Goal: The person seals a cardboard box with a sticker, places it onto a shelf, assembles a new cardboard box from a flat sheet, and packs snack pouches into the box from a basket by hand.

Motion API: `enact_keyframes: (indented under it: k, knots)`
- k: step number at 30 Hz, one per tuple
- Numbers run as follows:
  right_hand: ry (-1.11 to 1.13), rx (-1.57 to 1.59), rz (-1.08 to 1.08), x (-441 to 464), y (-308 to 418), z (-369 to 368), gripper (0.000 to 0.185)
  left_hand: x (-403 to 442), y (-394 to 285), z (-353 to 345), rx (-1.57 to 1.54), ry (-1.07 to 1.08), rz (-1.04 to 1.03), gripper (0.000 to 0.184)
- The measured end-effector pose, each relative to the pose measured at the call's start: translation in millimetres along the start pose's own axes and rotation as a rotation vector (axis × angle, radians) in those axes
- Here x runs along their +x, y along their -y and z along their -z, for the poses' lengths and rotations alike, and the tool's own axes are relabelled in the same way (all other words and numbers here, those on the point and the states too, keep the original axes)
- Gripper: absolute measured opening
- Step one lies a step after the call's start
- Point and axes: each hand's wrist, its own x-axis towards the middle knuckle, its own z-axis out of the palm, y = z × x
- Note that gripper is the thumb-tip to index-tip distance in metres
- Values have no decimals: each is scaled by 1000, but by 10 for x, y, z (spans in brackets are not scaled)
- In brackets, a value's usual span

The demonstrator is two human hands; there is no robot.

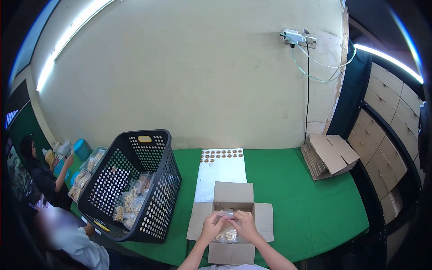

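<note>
A clear plastic bag of pale, curved pieces [228,236] hangs from my two hands, over an open cardboard box [234,192]. My left hand [211,225] pinches the top of the bag from the left. From the right, my right hand [245,225] pinches the same top edge, and the fingertips of both hands nearly meet. The box has its flaps folded outward on all sides. Behind it lies a white sheet [220,173] with rows of small round brown stickers near its far end.
A black perforated basket [157,202] with several filled bags stands at the left. Flattened cardboard boxes [330,153] are stacked at the right. Two people are at the far left, near containers and a blue tub [81,149]. Brown boxes [378,148] are stacked beyond the table's right side.
</note>
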Motion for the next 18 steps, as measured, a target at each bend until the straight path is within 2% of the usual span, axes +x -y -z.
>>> enact_keyframes:
  k: [5, 7, 13, 18]
  knots:
    - [122, 226, -115, -35, 86, 26, 16, -95, 161, 17, -104, 46, 124, 18]
    - [100, 259, -79, -28, 96, -7, 15, -116, 184, 16, -143, 47, 147, 17]
    - [-10, 219, -29, 66, 238, -109, 16, 17, 114, 43, -34, -235, 42, 16]
    - [-2, 266, -28, 54, 270, -191, 17, 91, 173, 87, -74, -372, 112, 20]
